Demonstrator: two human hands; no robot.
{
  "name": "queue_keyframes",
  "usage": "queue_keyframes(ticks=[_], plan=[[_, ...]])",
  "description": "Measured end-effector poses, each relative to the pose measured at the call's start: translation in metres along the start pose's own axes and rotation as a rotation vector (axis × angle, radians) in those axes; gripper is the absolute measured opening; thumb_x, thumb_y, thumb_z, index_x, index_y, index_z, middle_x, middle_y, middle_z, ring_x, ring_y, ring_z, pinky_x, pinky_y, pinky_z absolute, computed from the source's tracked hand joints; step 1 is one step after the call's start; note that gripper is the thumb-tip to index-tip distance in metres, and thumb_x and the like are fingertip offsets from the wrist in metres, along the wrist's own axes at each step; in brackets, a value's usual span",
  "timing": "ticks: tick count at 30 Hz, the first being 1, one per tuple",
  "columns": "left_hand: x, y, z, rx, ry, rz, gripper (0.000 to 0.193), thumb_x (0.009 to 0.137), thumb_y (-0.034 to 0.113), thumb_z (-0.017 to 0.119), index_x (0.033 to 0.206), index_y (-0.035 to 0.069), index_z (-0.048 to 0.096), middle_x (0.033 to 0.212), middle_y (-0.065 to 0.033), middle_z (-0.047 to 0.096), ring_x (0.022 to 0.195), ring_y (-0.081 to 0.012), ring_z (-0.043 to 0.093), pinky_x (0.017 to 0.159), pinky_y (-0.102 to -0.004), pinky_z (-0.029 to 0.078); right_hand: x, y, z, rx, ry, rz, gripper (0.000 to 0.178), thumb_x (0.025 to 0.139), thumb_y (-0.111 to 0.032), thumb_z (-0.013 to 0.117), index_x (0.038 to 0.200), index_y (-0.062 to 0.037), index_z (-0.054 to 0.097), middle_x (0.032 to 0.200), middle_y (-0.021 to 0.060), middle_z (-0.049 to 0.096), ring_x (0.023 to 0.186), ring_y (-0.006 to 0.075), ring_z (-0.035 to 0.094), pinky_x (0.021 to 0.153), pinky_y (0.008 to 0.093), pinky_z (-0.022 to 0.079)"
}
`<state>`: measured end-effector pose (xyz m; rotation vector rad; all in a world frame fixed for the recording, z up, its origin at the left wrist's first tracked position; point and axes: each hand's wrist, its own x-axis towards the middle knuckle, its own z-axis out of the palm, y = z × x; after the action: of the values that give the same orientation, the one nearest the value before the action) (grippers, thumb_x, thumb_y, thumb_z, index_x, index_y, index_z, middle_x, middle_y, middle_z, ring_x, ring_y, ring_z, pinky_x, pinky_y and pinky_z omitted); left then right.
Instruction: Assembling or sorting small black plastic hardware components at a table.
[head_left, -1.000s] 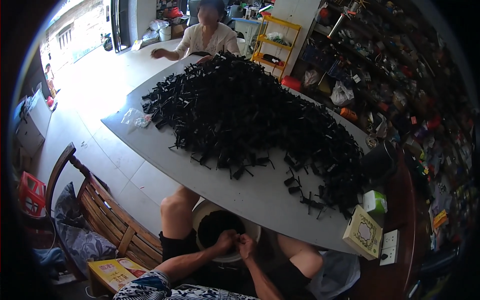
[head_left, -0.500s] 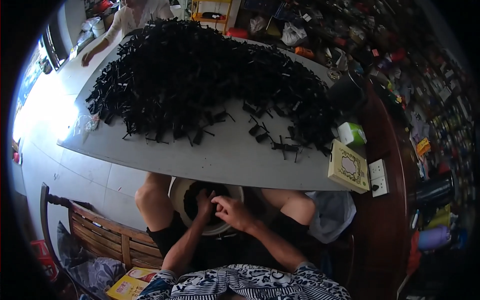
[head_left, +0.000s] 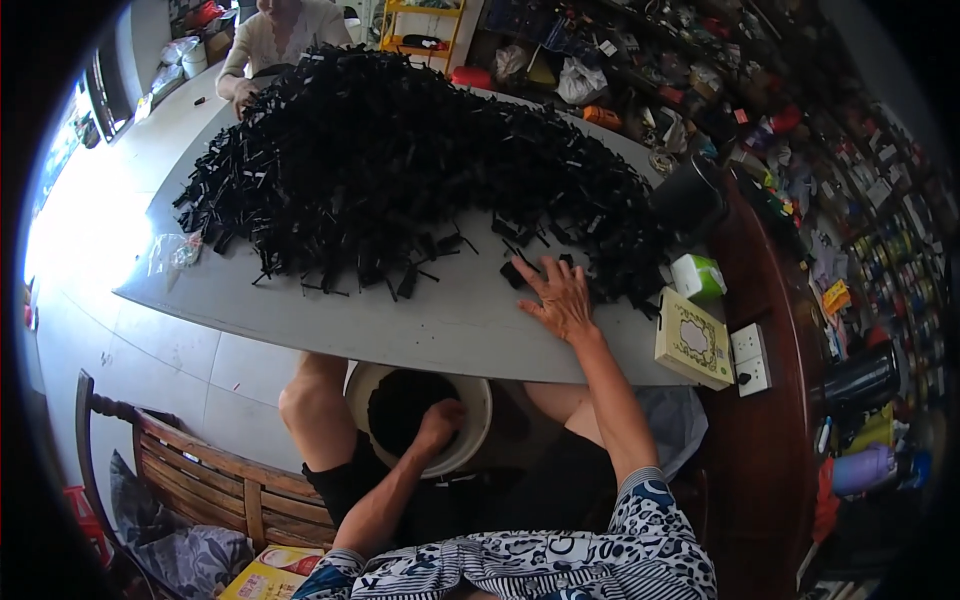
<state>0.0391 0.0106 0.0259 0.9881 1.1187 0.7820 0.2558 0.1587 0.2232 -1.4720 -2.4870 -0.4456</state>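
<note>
A large heap of small black parts with thin stems (head_left: 380,160) covers much of the grey table (head_left: 420,330). My right hand (head_left: 562,305) reaches over the table's near right side, fingers spread, palm down, at a few loose black parts (head_left: 515,274) by the heap's edge. Below the table edge, between my knees, stands a pale round bucket (head_left: 480,430) with a dark mass (head_left: 402,405) inside. My left hand (head_left: 440,422) is at the bucket's right inner side with fingers curled; whatever they hold is hidden.
A patterned cream box (head_left: 692,340), a green-and-white pack (head_left: 698,277) and a black container (head_left: 690,192) stand along the table's right side. Across the table, another person's hand (head_left: 243,97) touches the heap. A wooden bench (head_left: 215,465) is at left.
My right hand has left the bucket and moved up and right onto the table, opening its fingers. My left hand stays at the bucket. The other person's hand has come to the heap.
</note>
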Motion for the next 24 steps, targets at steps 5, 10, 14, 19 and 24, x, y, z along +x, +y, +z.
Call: queue_keyframes(ticks=[5, 10, 14, 19, 24], plan=[[-0.004, -0.006, 0.003, 0.155, -0.062, 0.012, 0.022, 0.067, 0.011, 0.057, 0.087, 0.002, 0.059, 0.081, -0.0111, 0.060, 0.078, -0.0203, 0.057, 0.071, -0.0308, 0.043, 0.015, -0.002, 0.003, 0.082, -0.022, -0.125, 0.054, 0.073, -0.041, 0.053, 0.120, -0.0175, 0.041, 0.089, 0.0114, 0.046, 0.083, 0.0252, 0.044, 0.075, 0.0369, 0.032], [-0.015, 0.015, 0.003, 0.181, -0.076, -0.004, 0.025, 0.066, 0.010, 0.058, 0.090, 0.003, 0.059, 0.082, -0.0098, 0.060, 0.079, -0.0178, 0.056, 0.071, -0.0295, 0.043, 0.016, 0.000, 0.015, 0.179, 0.012, -0.116, 0.053, 0.073, -0.040, 0.056, 0.114, -0.0094, 0.042, 0.092, 0.0105, 0.050, 0.084, 0.0250, 0.048, 0.073, 0.0348, 0.033], [-0.014, 0.000, 0.001, 0.124, -0.067, -0.057, 0.026, 0.066, 0.010, 0.059, 0.091, 0.005, 0.060, 0.083, -0.0094, 0.060, 0.079, -0.0176, 0.056, 0.071, -0.0297, 0.043, 0.022, -0.006, 0.014, 0.212, 0.037, -0.126, 0.057, 0.071, -0.040, 0.058, 0.114, -0.0079, 0.040, 0.097, 0.0103, 0.053, 0.087, 0.0247, 0.050, 0.073, 0.0345, 0.034], [-0.003, -0.012, 0.001, 0.224, -0.075, 0.028, 0.026, 0.065, 0.011, 0.059, 0.090, 0.007, 0.060, 0.083, -0.0098, 0.060, 0.079, -0.0190, 0.056, 0.071, -0.0310, 0.044, 0.027, -0.002, 0.014, 0.204, -0.034, -0.085, 0.053, 0.071, -0.045, 0.057, 0.105, -0.0055, 0.048, 0.097, 0.0122, 0.055, 0.087, 0.0263, 0.052, 0.075, 0.0352, 0.035], [-0.004, -0.001, 0.003, 0.254, -0.093, -0.026, 0.025, 0.064, 0.012, 0.058, 0.089, 0.008, 0.061, 0.084, -0.0103, 0.060, 0.079, -0.0213, 0.057, 0.071, -0.0320, 0.044, 0.025, 0.006, 0.024, 0.277, 0.011, -0.101, 0.054, 0.066, -0.045, 0.063, 0.099, -0.0051, 0.051, 0.086, 0.0134, 0.058, 0.077, 0.0290, 0.055, 0.070, 0.0383, 0.040]])
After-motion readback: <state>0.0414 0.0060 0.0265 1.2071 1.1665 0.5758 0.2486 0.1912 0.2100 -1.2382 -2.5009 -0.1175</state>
